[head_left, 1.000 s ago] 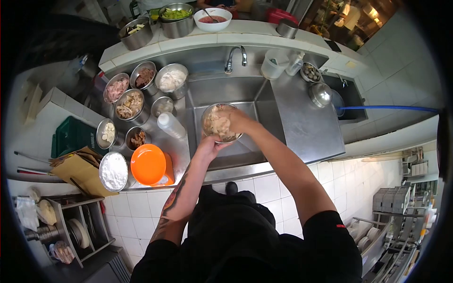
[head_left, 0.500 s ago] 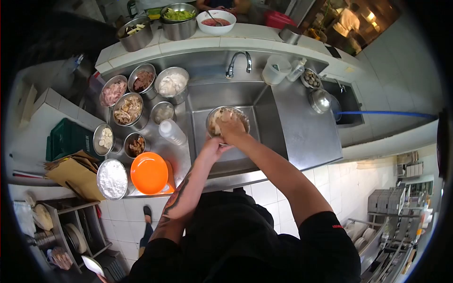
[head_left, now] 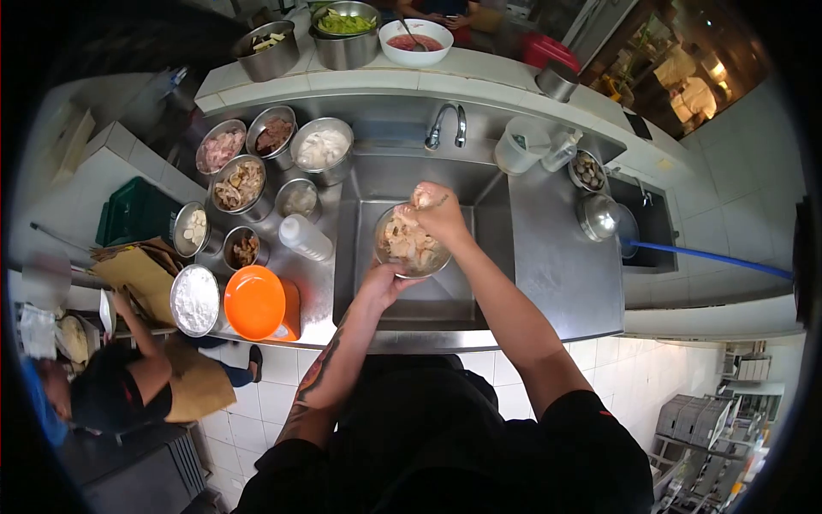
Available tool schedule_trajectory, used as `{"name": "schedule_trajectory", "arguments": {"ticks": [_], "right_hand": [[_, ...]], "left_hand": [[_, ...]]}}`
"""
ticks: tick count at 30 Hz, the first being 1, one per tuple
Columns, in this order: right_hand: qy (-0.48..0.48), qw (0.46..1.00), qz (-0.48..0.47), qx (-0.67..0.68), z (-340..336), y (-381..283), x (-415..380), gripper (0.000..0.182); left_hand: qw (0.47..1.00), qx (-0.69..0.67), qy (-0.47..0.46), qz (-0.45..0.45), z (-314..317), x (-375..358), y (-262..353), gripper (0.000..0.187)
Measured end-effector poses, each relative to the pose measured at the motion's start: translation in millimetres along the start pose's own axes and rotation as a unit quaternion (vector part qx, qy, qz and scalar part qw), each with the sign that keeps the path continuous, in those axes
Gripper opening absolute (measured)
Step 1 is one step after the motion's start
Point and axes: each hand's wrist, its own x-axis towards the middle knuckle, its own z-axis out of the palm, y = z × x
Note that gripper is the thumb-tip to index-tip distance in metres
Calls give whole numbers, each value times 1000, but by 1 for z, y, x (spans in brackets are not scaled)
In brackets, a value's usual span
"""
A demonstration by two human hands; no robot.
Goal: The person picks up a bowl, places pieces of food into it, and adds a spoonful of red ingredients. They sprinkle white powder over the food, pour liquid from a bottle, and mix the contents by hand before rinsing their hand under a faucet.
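Observation:
A round metal bowl (head_left: 412, 271) of pale, wet pieces that look like raw meat (head_left: 413, 244) is over the sink basin (head_left: 479, 295). My left hand (head_left: 388, 283) grips the bowl's near-left rim, thumb along the edge. Above the bowl's far right side, my right hand (head_left: 439, 214) is closed in a fist around some of the pale meat, and a bit of it shows below the fingers. The fist hides part of the far rim.
Left of the sink stand a white squeeze bottle (head_left: 305, 238), an orange container (head_left: 255, 302), a bowl of white powder (head_left: 195, 300) and several metal food tubs (head_left: 322, 147). A faucet (head_left: 446, 125) rises behind. Another person (head_left: 128, 377) is at the lower left.
My right hand has come up from inside the bowl and closed into a fist. My left hand still holds the rim. Another person has moved further into view at the left.

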Motion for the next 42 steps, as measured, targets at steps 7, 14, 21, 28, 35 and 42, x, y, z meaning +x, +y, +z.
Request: {"name": "schedule_trajectory", "arguments": {"ticks": [7, 14, 21, 28, 35, 42], "right_hand": [[42, 946, -43, -317, 16, 13, -26, 36], [32, 962, 96, -252, 10, 70, -26, 37], [-185, 937, -146, -259, 38, 59, -11, 19], [-250, 911, -99, -312, 10, 30, -25, 34], [-196, 837, -118, -497, 11, 27, 1, 28], [-276, 838, 4, -470, 44, 48, -3, 59]], "left_hand": [[1000, 3, 5, 17, 1, -1, -2, 79], [997, 14, 50, 52, 11, -13, 4, 79], [993, 74, -27, -86, -1, -6, 18, 76], [992, 127, 2, -12, -5, -25, 56, 79], [999, 20, 38, 26, 18, -18, 14, 80], [998, 61, 22, 28, -17, 12, 19, 74]]}}
